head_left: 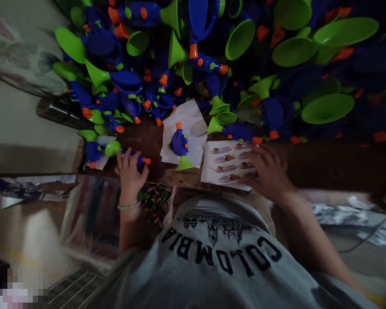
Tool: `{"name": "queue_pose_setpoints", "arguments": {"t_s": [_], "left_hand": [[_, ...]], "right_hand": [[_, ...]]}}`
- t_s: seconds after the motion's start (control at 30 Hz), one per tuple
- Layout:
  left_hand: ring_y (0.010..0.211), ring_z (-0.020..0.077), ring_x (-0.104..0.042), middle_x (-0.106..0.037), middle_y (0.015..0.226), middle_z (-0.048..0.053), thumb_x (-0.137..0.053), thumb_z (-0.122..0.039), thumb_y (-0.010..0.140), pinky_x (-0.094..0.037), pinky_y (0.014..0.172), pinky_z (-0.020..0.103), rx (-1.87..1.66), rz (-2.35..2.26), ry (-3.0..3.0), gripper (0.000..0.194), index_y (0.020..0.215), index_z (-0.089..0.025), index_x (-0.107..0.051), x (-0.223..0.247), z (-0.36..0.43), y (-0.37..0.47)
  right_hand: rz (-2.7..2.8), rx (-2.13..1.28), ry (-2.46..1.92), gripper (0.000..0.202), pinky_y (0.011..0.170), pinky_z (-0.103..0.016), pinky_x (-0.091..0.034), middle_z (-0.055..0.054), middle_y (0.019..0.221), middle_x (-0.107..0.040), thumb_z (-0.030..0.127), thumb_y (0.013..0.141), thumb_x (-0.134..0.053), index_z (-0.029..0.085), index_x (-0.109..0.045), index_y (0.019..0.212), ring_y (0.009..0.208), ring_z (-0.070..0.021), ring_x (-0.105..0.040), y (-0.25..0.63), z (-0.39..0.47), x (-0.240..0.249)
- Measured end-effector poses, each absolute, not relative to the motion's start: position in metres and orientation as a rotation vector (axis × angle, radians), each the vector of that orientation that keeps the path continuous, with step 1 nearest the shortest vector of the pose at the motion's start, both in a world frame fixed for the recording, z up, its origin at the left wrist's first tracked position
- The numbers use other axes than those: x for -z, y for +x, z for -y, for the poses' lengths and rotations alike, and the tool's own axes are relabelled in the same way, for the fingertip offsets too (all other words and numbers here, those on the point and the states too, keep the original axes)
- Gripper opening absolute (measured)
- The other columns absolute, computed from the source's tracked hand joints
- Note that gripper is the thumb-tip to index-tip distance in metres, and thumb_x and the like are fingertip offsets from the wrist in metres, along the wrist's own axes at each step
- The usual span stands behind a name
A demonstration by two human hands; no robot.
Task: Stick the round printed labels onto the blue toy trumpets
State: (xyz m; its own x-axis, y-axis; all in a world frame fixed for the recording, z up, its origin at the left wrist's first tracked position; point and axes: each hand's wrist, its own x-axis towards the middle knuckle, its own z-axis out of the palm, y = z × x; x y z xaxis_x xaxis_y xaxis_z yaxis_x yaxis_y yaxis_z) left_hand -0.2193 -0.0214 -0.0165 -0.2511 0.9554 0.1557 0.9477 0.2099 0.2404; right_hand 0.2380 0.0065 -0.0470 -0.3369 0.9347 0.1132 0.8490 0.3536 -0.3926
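A grey shirt [225, 240] is lying nearest to my camera, and its dark letters are spelling COLOMBIA, upside down for me. Beyond it, I am seeing a dark brown table [141, 136] with both hands at its near part.

My left hand [128, 169], with a pale bracelet [129, 206] around its wrist, is bending its fingers over a toy trumpet [134, 159]. The orange mouthpiece [146, 161] is coming out on the right side, and a round green bell [113, 149] is showing just beside the fingers on the left. The hand is covering the middle, so I cannot tell if it is gripping firmly or only touching.

My right hand [270, 171] is spreading its fingers, with the thumb apart, over the right side of the sticker sheets [227, 165]. These sheets are showing colourful printed pictures in rows.

Between the hands, a second trumpet [179, 143] is resting on white papers [193, 118], with its green bell pointing toward the shirt. At the far left, another trumpet [92, 152] is lying by a small white paper [105, 161]. Across the far side of the table, a big pile of trumpets [161, 56] in blue, green and orange is spreading. Below the table edge, a patterned cloth [154, 201] is showing near the left wrist.
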Motion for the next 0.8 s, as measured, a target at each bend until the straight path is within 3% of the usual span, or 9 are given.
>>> {"name": "queue_pose_setpoints", "arguments": {"t_s": [0.1, 0.13, 0.2, 0.27, 0.37, 0.43, 0.5, 0.63, 0.8], "left_hand": [[0.171, 0.0483, -0.016, -0.04, 0.177, 0.017, -0.066, -0.029, 0.088, -0.018, 0.132, 0.08, -0.334, -2.353, 1.882, 0.052, 0.139, -0.02, -0.068, 0.023, 0.027, -0.213], [0.17, 0.0458, -0.021, -0.045, 0.174, 0.015, -0.064, -0.028, 0.089, -0.019, 0.133, 0.077, -0.427, -2.343, 1.917, 0.046, 0.134, -0.021, -0.071, 0.023, 0.027, -0.204], [0.161, 0.0378, -0.045, -0.066, 0.155, 0.013, -0.062, -0.028, 0.093, -0.034, 0.133, 0.065, -0.753, -2.256, 2.019, 0.031, 0.12, -0.022, -0.076, 0.021, 0.029, -0.18], [0.133, 0.0283, -0.072, -0.081, 0.127, 0.01, -0.061, -0.027, 0.096, -0.053, 0.12, 0.051, -1.114, -2.013, 2.079, 0.02, 0.106, -0.022, -0.078, 0.016, 0.033, -0.151], [0.094, 0.0195, -0.082, -0.086, 0.104, 0.007, -0.064, -0.029, 0.099, -0.066, 0.092, 0.036, -1.189, -1.587, 1.895, 0.018, 0.105, -0.023, -0.08, 0.005, 0.04, -0.104], [0.075, 0.0175, -0.08, -0.086, 0.093, 0.007, -0.064, -0.042, 0.102, -0.066, 0.074, 0.03, -0.959, -1.356, 1.606, 0.027, 0.101, -0.022, -0.082, 0.002, 0.042, -0.078], [0.069, 0.0187, -0.08, -0.085, 0.089, 0.009, -0.064, -0.062, 0.099, -0.065, 0.066, 0.029, -0.774, -1.215, 1.259, 0.046, 0.096, -0.02, -0.082, 0.002, 0.04, -0.058], [0.066, 0.0199, -0.079, -0.084, 0.084, 0.01, -0.065, -0.092, 0.079, -0.062, 0.058, 0.026, -0.616, -1.068, 0.73, 0.078, 0.094, -0.016, -0.08, 0.011, 0.025, -0.036], [0.055, 0.0204, -0.076, -0.079, 0.069, 0.013, -0.052, -0.102, 0.075, -0.056, 0.047, 0.025, -0.471, -0.978, 0.624, 0.094, 0.078, -0.012, -0.077, 0.02, 0.008, -0.026]], "right_hand": [[2.572, -0.364, -1.387, 0.059, 0.119, -0.072, -0.048, -0.014, 0.166, -0.057, 0.029, 0.091, -0.079, 0.027, -0.064, 0.148, 0.16, -0.0443, -0.044, 0.22, 0.007, 0.05], [2.614, -0.376, -1.336, 0.052, 0.12, -0.068, -0.051, -0.013, 0.161, -0.062, 0.024, 0.093, -0.075, 0.026, -0.068, 0.145, 0.157, -0.0414, -0.049, 0.215, 0.009, 0.05], [2.647, -0.428, -1.258, 0.04, 0.117, -0.058, -0.058, -0.011, 0.147, -0.074, 0.016, 0.096, -0.068, 0.025, -0.075, 0.135, 0.149, -0.0358, -0.061, 0.211, 0.01, 0.047], [2.62, -0.481, -1.222, 0.038, 0.111, -0.049, -0.064, -0.008, 0.132, -0.082, 0.009, 0.096, -0.063, 0.025, -0.079, 0.127, 0.14, -0.031, -0.069, 0.212, 0.009, 0.041], [2.54, -0.482, -1.281, 0.035, 0.089, -0.039, -0.07, -0.009, 0.125, -0.084, 0.007, 0.096, -0.061, 0.025, -0.082, 0.116, 0.119, -0.0275, -0.08, 0.216, 0.005, 0.035], [2.476, -0.477, -1.346, 0.025, 0.076, -0.036, -0.069, -0.008, 0.114, -0.086, 0.014, 0.099, -0.062, 0.025, -0.083, 0.106, 0.1, -0.0262, -0.085, 0.217, 0.002, 0.033], [2.357, -0.566, -1.378, 0.018, 0.073, -0.034, -0.068, -0.005, 0.098, -0.087, 0.021, 0.1, -0.066, 0.025, -0.082, 0.097, 0.086, -0.0239, -0.085, 0.22, -0.001, 0.033], [2.044, -0.776, -1.279, 0.014, 0.081, -0.034, -0.069, -0.003, 0.093, -0.087, 0.029, 0.096, -0.073, 0.026, -0.082, 0.087, 0.087, -0.0217, -0.084, 0.229, 0.0, 0.031], [1.796, -0.721, -1.041, 0.006, 0.079, -0.037, -0.071, -0.001, 0.092, -0.087, 0.025, 0.092, -0.08, 0.03, -0.083, 0.09, 0.087, -0.0221, -0.084, 0.235, 0.011, 0.017]]}}
